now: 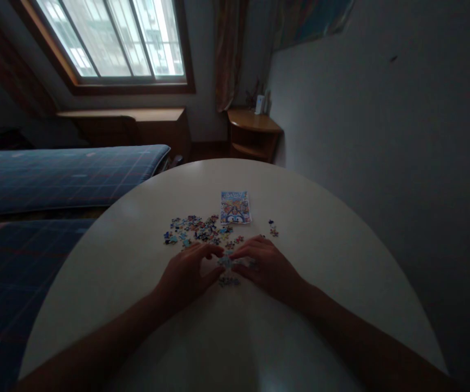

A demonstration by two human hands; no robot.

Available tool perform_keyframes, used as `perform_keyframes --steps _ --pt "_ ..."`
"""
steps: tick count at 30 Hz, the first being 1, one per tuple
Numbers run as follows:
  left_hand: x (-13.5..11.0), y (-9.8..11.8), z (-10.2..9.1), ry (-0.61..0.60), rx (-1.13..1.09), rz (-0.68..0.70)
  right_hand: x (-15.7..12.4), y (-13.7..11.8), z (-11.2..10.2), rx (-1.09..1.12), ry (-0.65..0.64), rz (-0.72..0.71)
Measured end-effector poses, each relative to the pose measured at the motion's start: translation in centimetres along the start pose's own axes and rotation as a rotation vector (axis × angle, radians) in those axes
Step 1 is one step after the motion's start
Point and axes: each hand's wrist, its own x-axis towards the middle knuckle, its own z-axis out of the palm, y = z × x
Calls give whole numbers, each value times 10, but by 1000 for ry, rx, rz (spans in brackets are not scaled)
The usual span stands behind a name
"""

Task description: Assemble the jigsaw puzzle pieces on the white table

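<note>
Light-blue jigsaw puzzle pieces, apparently joined, lie on the table between my two hands. My left hand has its curled index finger and thumb at their left edge. From the right, the index finger and thumb of my right hand press on the same pieces, partly covering them. Just below, nearer to me, is a short strip of puzzle pieces. Beyond my left hand spreads a heap of loose, colourful puzzle pieces. A printed picture sheet or packet lies behind the heap.
All of this rests on a round white table. A few loose pieces sit apart, beyond my right hand. To the left stands a bed with a blue plaid mattress; a wall rises on the right. A corner shelf stands behind the table.
</note>
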Motion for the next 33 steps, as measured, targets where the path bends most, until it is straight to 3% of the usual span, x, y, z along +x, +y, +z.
perform_keyframes --steps 7,16,24,29,33 --pt "6 -14 -4 -155 214 167 -1 4 3 -104 -108 -1" --pt "6 -10 -10 -164 271 228 -2 4 -1 -133 -127 14" --pt "7 -16 -11 -100 337 260 -4 11 -8 -144 -166 0" --pt "10 -32 -12 5 390 191 -4 18 -16 -164 -179 -4" --pt "14 -45 -12 18 403 189 -4 22 -19 -203 -156 24"
